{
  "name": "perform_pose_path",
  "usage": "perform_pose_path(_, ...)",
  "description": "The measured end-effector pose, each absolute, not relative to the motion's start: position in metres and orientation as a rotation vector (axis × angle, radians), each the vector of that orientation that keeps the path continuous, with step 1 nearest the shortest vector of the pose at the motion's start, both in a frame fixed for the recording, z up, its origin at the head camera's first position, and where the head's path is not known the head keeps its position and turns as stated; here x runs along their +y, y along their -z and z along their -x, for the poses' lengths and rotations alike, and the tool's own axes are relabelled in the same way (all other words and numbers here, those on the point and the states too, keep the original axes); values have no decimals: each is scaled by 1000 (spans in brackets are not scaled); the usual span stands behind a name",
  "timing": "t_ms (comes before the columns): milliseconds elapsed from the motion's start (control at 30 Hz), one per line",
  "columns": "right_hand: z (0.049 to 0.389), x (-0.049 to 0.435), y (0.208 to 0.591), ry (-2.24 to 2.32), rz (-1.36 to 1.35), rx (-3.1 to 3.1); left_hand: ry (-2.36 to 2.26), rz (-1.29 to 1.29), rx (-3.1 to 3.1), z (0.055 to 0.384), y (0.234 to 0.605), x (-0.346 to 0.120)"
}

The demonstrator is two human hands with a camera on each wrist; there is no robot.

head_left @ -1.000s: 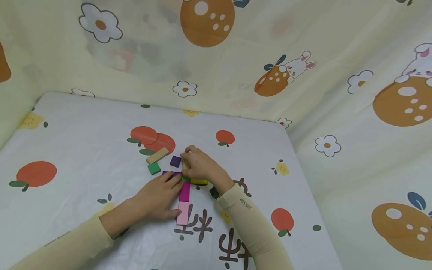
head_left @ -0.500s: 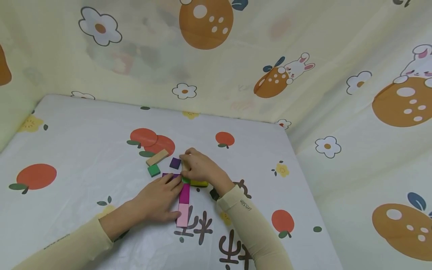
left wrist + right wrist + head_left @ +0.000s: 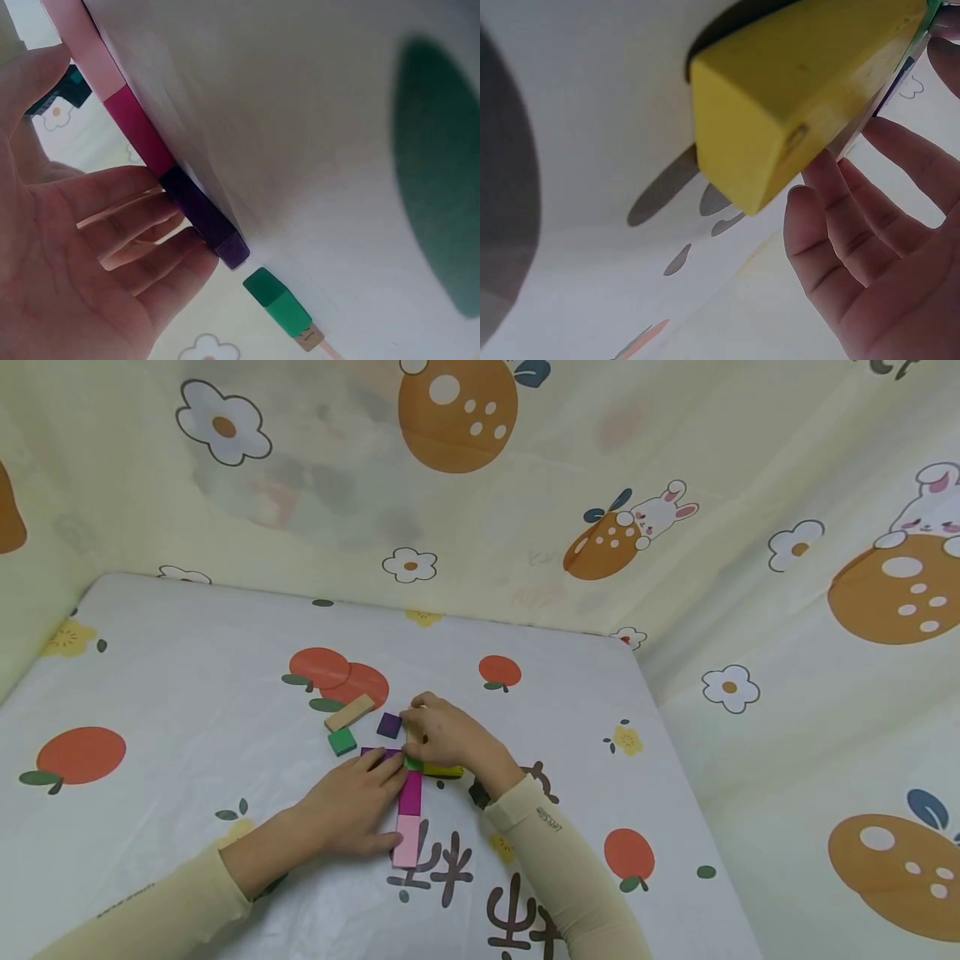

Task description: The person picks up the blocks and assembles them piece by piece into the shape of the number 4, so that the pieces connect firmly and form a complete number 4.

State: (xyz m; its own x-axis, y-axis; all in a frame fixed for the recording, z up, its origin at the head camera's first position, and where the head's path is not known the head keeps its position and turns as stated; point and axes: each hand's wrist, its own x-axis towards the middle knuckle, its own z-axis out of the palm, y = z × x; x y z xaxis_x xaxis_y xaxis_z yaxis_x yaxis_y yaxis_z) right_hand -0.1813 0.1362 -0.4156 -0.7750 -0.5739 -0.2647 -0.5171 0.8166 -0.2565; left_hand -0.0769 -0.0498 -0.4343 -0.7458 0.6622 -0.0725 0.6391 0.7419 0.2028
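My left hand [image 3: 352, 806] lies beside a cross of coloured blocks, its fingers stretched out. The fingertips touch a purple block [image 3: 206, 217], and the thumb rests against a pink block [image 3: 407, 843]. Between these runs a magenta block [image 3: 410, 793] in the left wrist view. At the centre sits a green block [image 3: 413, 763], partly covered by fingers. A yellow block [image 3: 757, 112] extends to the right from it. My right hand [image 3: 453, 733] pinches a pale wooden block [image 3: 412, 739] above the green one, mostly hidden behind the fingers.
Just left of the right hand lies a dark purple block [image 3: 389, 725]. A second green block [image 3: 342, 742] and a plain wooden block [image 3: 350, 712] lie farther left. The printed white tablecloth [image 3: 225, 677] meets a patterned curtain [image 3: 315, 527] at the back.
The head view has tilted slightly, so everything sits a little lower in it. Both hands keep nearly the same place among the blocks; the right fingers shift only slightly.
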Motion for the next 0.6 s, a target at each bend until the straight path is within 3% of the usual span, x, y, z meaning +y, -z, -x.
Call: perform_pose_path(600, 175, 138, 416, 299, 784, 2701, -258, -1018, 2784, 77, 426, -47)
